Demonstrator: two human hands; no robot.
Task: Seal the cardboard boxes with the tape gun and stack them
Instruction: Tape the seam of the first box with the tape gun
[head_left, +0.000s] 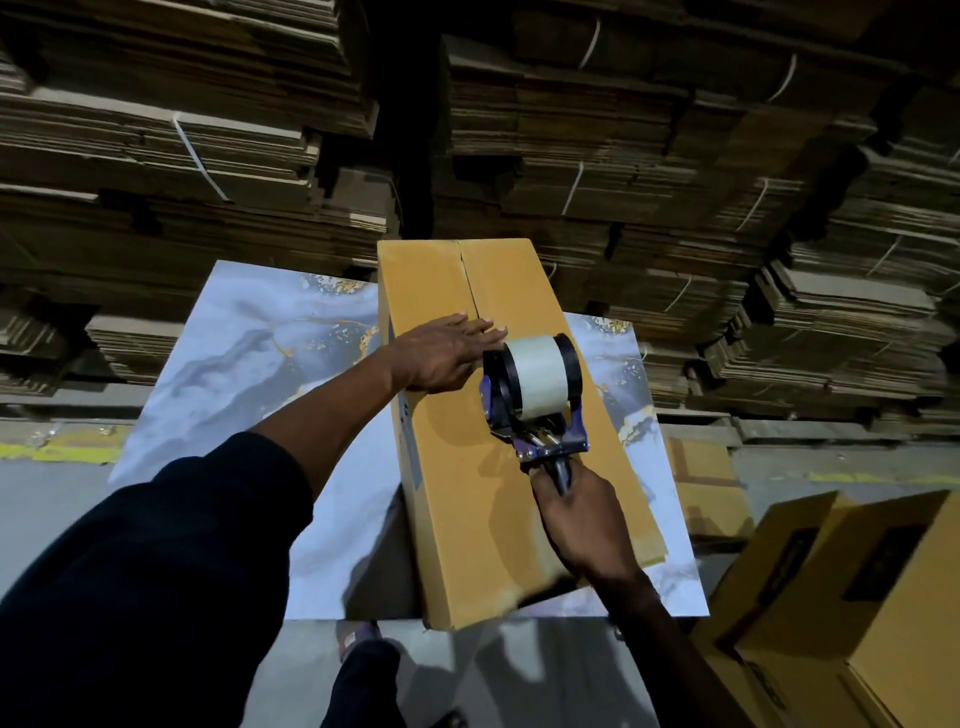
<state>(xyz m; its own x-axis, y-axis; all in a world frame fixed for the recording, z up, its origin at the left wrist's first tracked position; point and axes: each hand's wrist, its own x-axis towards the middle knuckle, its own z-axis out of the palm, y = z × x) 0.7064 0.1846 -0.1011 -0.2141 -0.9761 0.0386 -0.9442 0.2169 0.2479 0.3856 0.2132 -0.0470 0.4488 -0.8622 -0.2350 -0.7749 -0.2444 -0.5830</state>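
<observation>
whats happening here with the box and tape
A person is sealing a cardboard box on a marbled table. The left hand presses flat on the flaps by the centre seam, while the right hand grips the tape gun on the box top. More boxes wait at the right.

We see a long cardboard box lying on a marbled table; the left hand rests flat across its top seam, while the right hand grips the tape gun on the box top, with bundled flat cardboard stacks behind
</observation>
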